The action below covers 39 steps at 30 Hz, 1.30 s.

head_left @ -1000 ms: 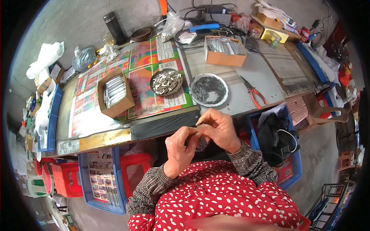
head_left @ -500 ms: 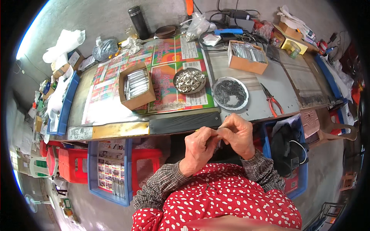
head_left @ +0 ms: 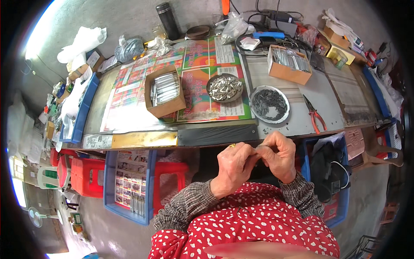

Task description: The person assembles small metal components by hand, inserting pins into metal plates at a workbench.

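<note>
A: what've those fingers [head_left: 268, 153] got?

B: left hand [head_left: 235, 167] and right hand [head_left: 279, 157] both pinched together, can't tell on what. nearest bowl [head_left: 272, 113] is round, white, skinny dark pieces [head_left: 266, 98] inside, just left of the pliers [head_left: 313, 113].

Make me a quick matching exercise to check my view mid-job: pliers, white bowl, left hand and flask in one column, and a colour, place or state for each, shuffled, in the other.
Column one:
1. Pliers
2. White bowl
3. Left hand
4. Flask

Column two:
A. Holding dark pieces
B. Black and cylindrical
C. Red-handled
D. Curled close to the right hand

Pairs: 1-C, 2-A, 3-D, 4-B
</note>
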Tool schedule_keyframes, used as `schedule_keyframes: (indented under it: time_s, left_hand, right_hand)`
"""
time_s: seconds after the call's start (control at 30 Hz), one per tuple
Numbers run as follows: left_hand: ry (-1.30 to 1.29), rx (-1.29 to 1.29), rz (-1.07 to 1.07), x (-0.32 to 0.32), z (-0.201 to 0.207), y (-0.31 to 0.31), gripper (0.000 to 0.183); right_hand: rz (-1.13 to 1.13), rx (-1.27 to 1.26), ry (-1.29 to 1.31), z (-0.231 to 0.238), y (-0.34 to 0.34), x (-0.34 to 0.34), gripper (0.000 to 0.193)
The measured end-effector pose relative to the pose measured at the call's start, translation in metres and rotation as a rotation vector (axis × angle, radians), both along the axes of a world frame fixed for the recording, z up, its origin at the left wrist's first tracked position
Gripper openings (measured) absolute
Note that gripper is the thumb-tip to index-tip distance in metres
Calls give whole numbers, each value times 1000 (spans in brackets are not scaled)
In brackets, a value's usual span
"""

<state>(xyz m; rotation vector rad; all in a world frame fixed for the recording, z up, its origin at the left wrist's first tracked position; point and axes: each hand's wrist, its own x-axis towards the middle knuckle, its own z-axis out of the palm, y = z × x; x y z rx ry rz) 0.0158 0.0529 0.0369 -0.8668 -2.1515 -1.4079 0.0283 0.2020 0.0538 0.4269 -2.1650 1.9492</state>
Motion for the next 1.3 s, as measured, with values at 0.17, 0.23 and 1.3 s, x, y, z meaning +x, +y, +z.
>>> schedule_keyframes:
  time_s: [0.17, 0.23, 1.3]
  left_hand:
    - [-107, 22, -24, -2, -2, 2, 17]
    - [-331, 56, -129, 0, -6, -4, 11]
    - [-557, 171, -116, 2, -23, -7, 9]
  right_hand:
    - [-45, -125, -53, -6, -1, -3, 15]
    - [15, -122, -182, 0, 2, 0, 14]
    - [35, -206, -246, -13, 13, -6, 8]
